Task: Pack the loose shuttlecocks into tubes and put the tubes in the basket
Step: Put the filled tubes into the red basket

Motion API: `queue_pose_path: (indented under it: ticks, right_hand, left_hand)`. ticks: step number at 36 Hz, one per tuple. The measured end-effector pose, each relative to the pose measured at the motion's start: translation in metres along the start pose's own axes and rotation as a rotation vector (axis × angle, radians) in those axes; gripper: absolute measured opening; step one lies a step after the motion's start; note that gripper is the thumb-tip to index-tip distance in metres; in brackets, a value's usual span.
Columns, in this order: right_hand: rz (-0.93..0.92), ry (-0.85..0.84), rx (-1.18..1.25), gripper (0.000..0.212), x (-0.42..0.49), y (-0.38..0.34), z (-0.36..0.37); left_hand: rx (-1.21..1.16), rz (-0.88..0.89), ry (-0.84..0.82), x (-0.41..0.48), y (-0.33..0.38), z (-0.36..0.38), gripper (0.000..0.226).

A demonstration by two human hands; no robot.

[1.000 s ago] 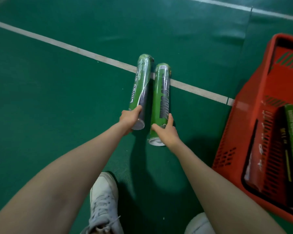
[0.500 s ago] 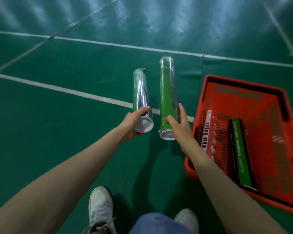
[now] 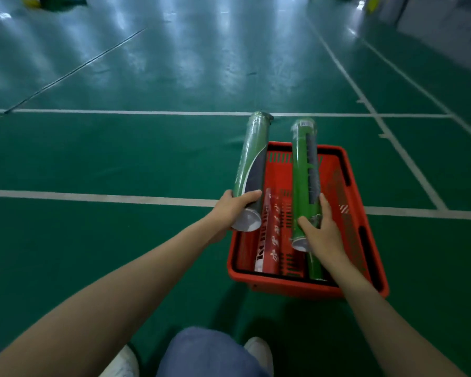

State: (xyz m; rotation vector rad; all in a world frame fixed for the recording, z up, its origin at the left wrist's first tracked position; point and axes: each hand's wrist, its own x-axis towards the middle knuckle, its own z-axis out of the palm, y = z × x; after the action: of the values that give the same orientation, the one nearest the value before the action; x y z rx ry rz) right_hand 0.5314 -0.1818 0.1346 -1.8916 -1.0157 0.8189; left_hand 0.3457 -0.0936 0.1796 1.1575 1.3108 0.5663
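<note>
My left hand (image 3: 230, 206) grips the near end of a green and dark tube (image 3: 252, 164), held in the air over the left edge of the red basket (image 3: 370, 257). In my right hand (image 3: 320, 229) is a bright green tube (image 3: 305, 170), gripped near its lower end above the basket's middle. Both tubes point away from me. Inside the basket lie a red tube (image 3: 268, 240) with white lettering and another green tube (image 3: 313, 266), partly hidden by my right hand.
The basket stands on the green court floor (image 3: 120, 159), crossed by white lines (image 3: 93, 197). My blue-clad knee (image 3: 210, 352) and white shoes (image 3: 259, 349) are at the bottom. Blurred objects sit at the far top corners.
Both hands have lifted the two tubes off the floor and carried them right, over the basket. The view has swung so the basket is now ahead of me.
</note>
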Motion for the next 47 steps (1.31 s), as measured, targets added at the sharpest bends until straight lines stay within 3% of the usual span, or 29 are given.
queue_pose_path:
  ticks: [4, 10, 19, 27, 33, 39, 43, 47]
  right_hand:
    - [0.063, -0.027, -0.044, 0.076, -0.001, 0.028, -0.01]
    - [0.162, -0.125, -0.171, 0.073, 0.003, 0.05, -0.007]
    - [0.28, -0.331, -0.34, 0.075, 0.019, 0.062, 0.021]
    - [0.28, -0.308, -0.623, 0.079, 0.028, 0.068, 0.032]
    - [0.257, -0.334, -0.688, 0.077, 0.032, 0.075, 0.039]
    - [0.233, -0.276, -0.855, 0.05, 0.033, 0.074, 0.034]
    - [0.253, -0.219, -0.773, 0.04, 0.037, 0.075, 0.031]
    - [0.134, -0.093, -0.644, 0.038, 0.04, 0.073, 0.029]
  left_hand:
    - [0.153, 0.018, -0.026, 0.002, -0.007, 0.019, 0.056]
    - [0.235, -0.032, -0.058, 0.003, -0.027, 0.039, 0.084]
    - [0.336, -0.119, -0.058, 0.01, -0.046, 0.053, 0.092]
    - [0.426, -0.174, -0.064, 0.018, -0.056, 0.06, 0.093]
    - [0.45, -0.205, -0.07, 0.023, -0.061, 0.069, 0.09]
    - [0.472, -0.212, -0.048, 0.028, -0.066, 0.077, 0.083]
    - [0.5, -0.225, -0.067, 0.032, -0.069, 0.084, 0.083]
    - [0.6, -0.242, -0.119, 0.034, -0.077, 0.092, 0.081]
